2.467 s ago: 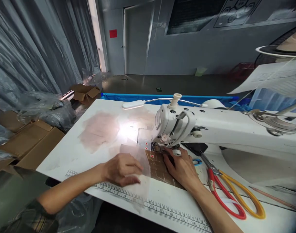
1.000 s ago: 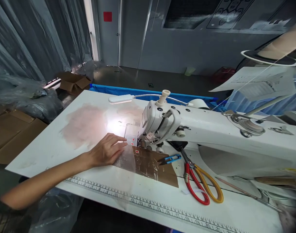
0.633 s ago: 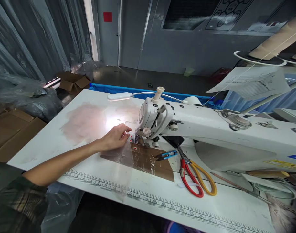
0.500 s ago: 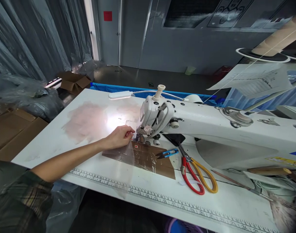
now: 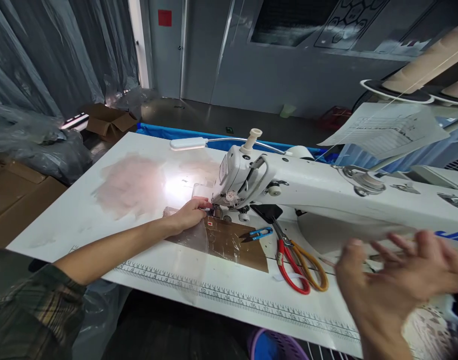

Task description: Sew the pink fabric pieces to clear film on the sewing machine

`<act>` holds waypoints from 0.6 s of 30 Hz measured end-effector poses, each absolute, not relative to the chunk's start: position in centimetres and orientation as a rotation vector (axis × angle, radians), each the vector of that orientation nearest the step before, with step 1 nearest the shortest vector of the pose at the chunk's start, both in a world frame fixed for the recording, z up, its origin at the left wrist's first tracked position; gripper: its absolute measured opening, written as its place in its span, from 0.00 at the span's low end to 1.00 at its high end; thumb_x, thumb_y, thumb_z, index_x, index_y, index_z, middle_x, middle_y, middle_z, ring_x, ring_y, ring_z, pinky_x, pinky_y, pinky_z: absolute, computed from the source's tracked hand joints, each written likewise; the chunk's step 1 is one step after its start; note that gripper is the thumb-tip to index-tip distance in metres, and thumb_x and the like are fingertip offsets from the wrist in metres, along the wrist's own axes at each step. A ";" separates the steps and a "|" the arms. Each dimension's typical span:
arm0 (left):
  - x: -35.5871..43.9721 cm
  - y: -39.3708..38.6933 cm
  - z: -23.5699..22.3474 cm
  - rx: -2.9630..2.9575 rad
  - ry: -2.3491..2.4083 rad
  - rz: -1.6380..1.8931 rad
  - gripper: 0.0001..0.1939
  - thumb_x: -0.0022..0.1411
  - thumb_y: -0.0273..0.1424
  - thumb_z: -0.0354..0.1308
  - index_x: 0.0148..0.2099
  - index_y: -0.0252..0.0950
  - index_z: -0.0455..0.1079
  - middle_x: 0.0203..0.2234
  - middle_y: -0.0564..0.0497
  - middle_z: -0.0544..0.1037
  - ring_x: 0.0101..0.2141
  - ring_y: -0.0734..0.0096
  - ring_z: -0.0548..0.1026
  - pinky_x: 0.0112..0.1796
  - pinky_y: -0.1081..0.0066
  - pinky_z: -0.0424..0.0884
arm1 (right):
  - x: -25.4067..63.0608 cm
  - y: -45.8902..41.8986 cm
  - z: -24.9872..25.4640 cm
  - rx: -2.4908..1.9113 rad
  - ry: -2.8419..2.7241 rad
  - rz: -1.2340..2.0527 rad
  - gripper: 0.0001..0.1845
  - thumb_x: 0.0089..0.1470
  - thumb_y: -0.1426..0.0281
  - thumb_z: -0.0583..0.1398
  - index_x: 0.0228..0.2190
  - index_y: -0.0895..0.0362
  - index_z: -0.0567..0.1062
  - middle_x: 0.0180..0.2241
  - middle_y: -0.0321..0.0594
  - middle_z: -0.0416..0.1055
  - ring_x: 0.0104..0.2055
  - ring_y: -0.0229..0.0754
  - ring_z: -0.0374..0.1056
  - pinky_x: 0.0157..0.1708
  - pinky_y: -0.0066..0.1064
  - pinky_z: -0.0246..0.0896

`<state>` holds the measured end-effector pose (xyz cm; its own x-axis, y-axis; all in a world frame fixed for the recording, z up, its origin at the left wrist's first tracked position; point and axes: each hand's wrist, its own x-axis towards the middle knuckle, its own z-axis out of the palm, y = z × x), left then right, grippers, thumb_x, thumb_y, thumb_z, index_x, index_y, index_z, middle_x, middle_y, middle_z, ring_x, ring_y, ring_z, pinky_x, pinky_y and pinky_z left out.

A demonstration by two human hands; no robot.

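Note:
My left hand (image 5: 191, 215) is closed on a strip of sheer fabric (image 5: 193, 242) beside the presser foot of the white sewing machine (image 5: 247, 175). The fabric hangs down over the table's ruler edge. Under it and to its right lies a brown sheet (image 5: 229, 245), taped to the table. My right hand (image 5: 397, 280), blurred by motion, is raised over the right part of the table with its fingers spread, holding nothing. Scissors (image 5: 298, 265) with a red and a yellow handle lie between the hands, near blue thread snips (image 5: 257, 234).
A pale pink pile of sheer material (image 5: 127, 185) lies on the white table (image 5: 56, 225). Thread cones (image 5: 420, 65) and a paper sheet (image 5: 386, 127) are at the upper right. Cardboard boxes (image 5: 22, 200) stand left; a purple basket (image 5: 274, 345) sits below the table.
My right hand has come into view at the lower right. My left hand stays by the presser foot, its fingers a little lower and flatter. The view has shifted slightly.

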<state>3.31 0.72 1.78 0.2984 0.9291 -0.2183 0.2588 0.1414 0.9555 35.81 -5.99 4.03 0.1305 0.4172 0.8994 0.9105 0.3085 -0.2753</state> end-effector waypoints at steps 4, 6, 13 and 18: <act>3.1 0.9 1.7 1.387 1.188 0.677 0.17 0.54 0.19 0.49 0.43 0.35 0.74 0.59 0.46 0.62 0.56 0.58 0.65 0.56 0.57 0.63 | 30.6 -6.0 3.4 -1.157 -1.614 -0.620 0.42 0.50 0.69 0.63 0.63 0.58 0.54 0.51 0.58 0.51 0.47 0.60 0.66 0.34 0.54 0.71; 3.0 0.9 1.6 1.392 1.186 0.657 0.17 0.55 0.19 0.49 0.44 0.35 0.73 0.60 0.46 0.60 0.57 0.58 0.64 0.58 0.57 0.62 | 28.0 -6.3 3.2 -1.148 -1.632 -0.588 0.41 0.50 0.73 0.62 0.63 0.56 0.55 0.51 0.56 0.52 0.48 0.58 0.64 0.37 0.52 0.71; 3.2 1.1 1.4 1.443 1.201 0.637 0.18 0.54 0.20 0.49 0.44 0.35 0.73 0.60 0.45 0.59 0.58 0.58 0.63 0.58 0.58 0.60 | 25.4 -6.2 2.2 -1.153 -1.672 -0.558 0.38 0.51 0.74 0.61 0.62 0.55 0.56 0.51 0.53 0.52 0.51 0.57 0.59 0.37 0.48 0.72; 3.2 1.0 1.9 1.436 1.213 0.565 0.18 0.53 0.21 0.50 0.45 0.35 0.73 0.61 0.46 0.57 0.58 0.55 0.62 0.56 0.60 0.63 | 24.6 -5.9 1.2 -1.182 -1.727 -0.517 0.35 0.53 0.73 0.60 0.61 0.55 0.56 0.51 0.52 0.52 0.55 0.57 0.56 0.39 0.47 0.71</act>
<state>3.15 1.04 1.93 0.3578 0.8909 -0.2799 0.3587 0.1456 0.9220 24.64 -5.88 1.22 -0.0852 0.4816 0.8722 0.8816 0.4444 -0.1593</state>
